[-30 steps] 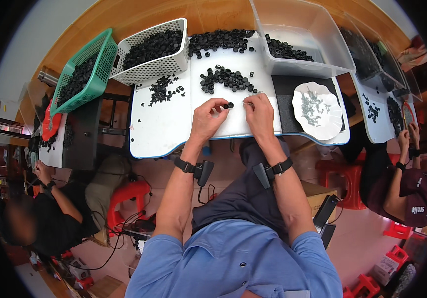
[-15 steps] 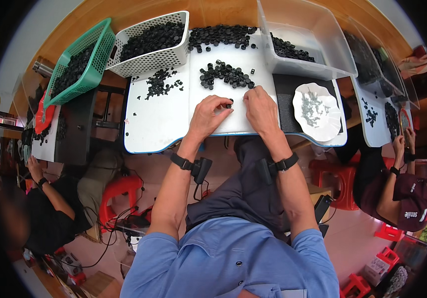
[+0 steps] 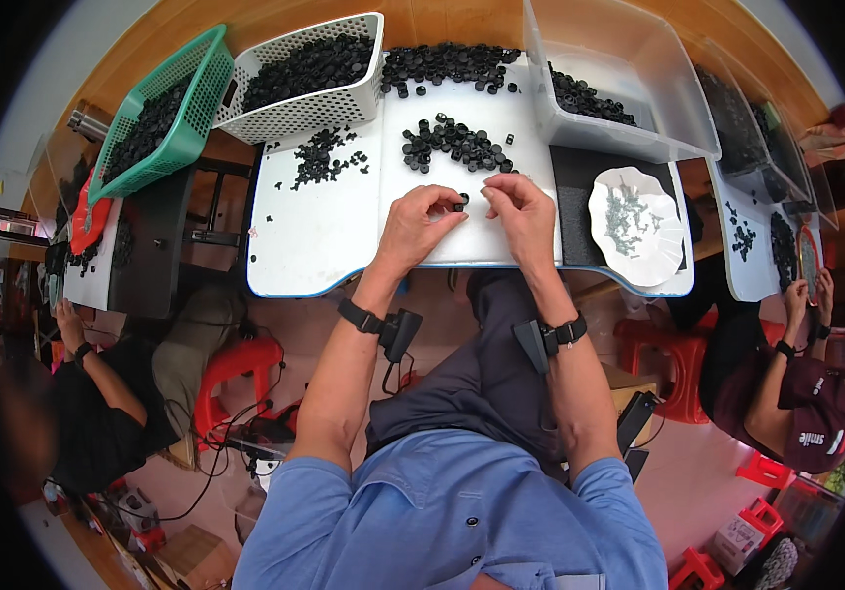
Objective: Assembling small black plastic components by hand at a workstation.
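Note:
My left hand (image 3: 413, 224) is above the near part of the white table, pinching a small round black plastic part (image 3: 461, 202) between thumb and fingertips. Close beside it on the right, my right hand (image 3: 527, 218) has thumb and forefinger brought together; anything between them is too small to make out. Just beyond both hands lies a loose heap of similar black parts (image 3: 457, 146). Smaller black pieces (image 3: 324, 159) are scattered farther left. A white scalloped dish (image 3: 644, 258) with small greyish pieces (image 3: 627, 218) sits right of my right hand.
Along the back stand a green basket (image 3: 179, 147), a white basket (image 3: 295, 116) and a clear bin (image 3: 629, 140), each holding black parts. More black parts (image 3: 452, 65) are heaped between them. A dark mat (image 3: 572, 211) lies under the dish. People sit at tables on both sides.
My right hand has drawn back slightly from the heap, its thumb and forefinger now in a pinch near the left hand. The left hand keeps its hold on the round part.

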The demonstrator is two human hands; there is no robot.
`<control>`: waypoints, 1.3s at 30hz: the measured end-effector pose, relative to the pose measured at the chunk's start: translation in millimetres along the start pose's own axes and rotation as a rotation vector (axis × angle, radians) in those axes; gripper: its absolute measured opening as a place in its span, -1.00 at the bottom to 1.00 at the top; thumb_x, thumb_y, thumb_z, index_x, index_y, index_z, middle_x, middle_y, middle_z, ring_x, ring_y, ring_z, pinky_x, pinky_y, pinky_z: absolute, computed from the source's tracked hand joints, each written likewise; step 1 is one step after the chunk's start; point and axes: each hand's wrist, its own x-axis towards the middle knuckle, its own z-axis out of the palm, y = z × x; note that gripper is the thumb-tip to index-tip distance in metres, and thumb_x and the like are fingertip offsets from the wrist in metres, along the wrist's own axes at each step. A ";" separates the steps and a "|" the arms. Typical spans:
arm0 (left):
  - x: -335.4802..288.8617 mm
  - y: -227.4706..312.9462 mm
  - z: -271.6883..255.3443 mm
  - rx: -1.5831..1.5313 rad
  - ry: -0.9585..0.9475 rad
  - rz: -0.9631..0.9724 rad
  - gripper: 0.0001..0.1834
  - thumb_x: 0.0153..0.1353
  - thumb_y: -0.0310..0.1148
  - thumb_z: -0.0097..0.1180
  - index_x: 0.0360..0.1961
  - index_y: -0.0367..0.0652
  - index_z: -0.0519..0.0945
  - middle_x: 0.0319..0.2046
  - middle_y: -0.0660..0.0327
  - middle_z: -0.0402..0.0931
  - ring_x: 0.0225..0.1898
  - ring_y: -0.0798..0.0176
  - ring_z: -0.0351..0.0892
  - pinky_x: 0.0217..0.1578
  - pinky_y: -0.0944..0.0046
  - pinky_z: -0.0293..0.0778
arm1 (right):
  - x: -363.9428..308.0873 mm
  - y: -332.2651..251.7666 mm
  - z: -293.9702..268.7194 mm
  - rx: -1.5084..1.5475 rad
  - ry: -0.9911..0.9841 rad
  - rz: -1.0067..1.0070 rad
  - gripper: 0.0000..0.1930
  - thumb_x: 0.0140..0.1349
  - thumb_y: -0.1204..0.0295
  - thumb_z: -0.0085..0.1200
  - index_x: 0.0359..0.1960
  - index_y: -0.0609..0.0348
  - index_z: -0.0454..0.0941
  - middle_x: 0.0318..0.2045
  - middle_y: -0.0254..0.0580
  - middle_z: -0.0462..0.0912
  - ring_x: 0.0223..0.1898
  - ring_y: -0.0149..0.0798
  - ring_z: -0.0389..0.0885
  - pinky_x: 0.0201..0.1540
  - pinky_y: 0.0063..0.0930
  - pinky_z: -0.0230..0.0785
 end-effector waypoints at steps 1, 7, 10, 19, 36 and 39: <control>-0.1 0.5 0.2 0.002 0.011 0.024 -0.72 0.10 -0.45 0.46 -0.13 -0.20 0.73 -0.29 0.12 0.72 -0.31 0.22 0.72 -0.22 0.27 0.63 | -3.0 2.5 1.8 0.010 -0.042 -0.007 -0.89 0.30 0.56 0.26 -0.18 0.30 0.73 -0.40 -0.30 0.75 -0.47 -0.53 0.61 -0.39 -0.59 0.47; 0.2 -7.6 0.2 0.010 0.028 0.009 -0.70 0.10 -0.42 0.47 -0.12 -0.23 0.73 -0.31 0.10 0.73 -0.33 0.21 0.73 -0.25 0.27 0.65 | -14.8 5.7 13.1 0.036 -0.092 0.037 -0.89 0.27 0.57 0.27 -0.19 0.29 0.76 -0.41 -0.34 0.75 -0.48 -0.57 0.59 -0.43 -0.61 0.44; 1.6 -2.4 -0.9 0.025 -0.008 -0.056 -0.72 0.14 -0.46 0.46 -0.11 -0.23 0.74 -0.28 0.15 0.76 -0.29 0.31 0.73 -0.19 0.32 0.64 | -15.3 10.7 14.4 -0.052 -0.066 -0.040 -0.89 0.26 0.58 0.27 -0.21 0.28 0.76 -0.40 -0.30 0.76 -0.48 -0.55 0.59 -0.42 -0.59 0.45; 0.3 -4.7 -1.2 -0.007 0.017 0.013 -0.73 0.14 -0.44 0.44 -0.13 -0.26 0.72 -0.30 0.08 0.73 -0.33 0.22 0.75 -0.25 0.28 0.66 | -19.0 1.5 22.5 -0.253 -0.009 -0.259 -0.90 0.22 0.59 0.29 -0.24 0.23 0.75 -0.35 -0.18 0.77 -0.47 -0.36 0.66 -0.38 -0.49 0.50; -1.5 1.7 -1.9 -0.055 0.015 -0.058 -0.74 0.15 -0.46 0.41 -0.11 -0.21 0.73 -0.24 0.15 0.76 -0.31 0.26 0.75 -0.26 0.31 0.60 | -17.8 3.9 13.1 -0.135 0.001 -0.097 -0.93 0.26 0.55 0.29 -0.25 0.25 0.75 -0.37 -0.32 0.73 -0.46 -0.57 0.57 -0.43 -0.58 0.42; -1.2 7.7 -4.7 -0.104 0.004 -0.066 -0.76 0.12 -0.47 0.41 -0.15 -0.17 0.75 -0.21 0.22 0.75 -0.30 0.32 0.69 -0.29 0.34 0.52 | -14.0 6.1 11.1 0.076 -0.091 0.003 -0.90 0.32 0.55 0.25 -0.17 0.30 0.69 -0.35 -0.30 0.74 -0.44 -0.57 0.57 -0.41 -0.61 0.44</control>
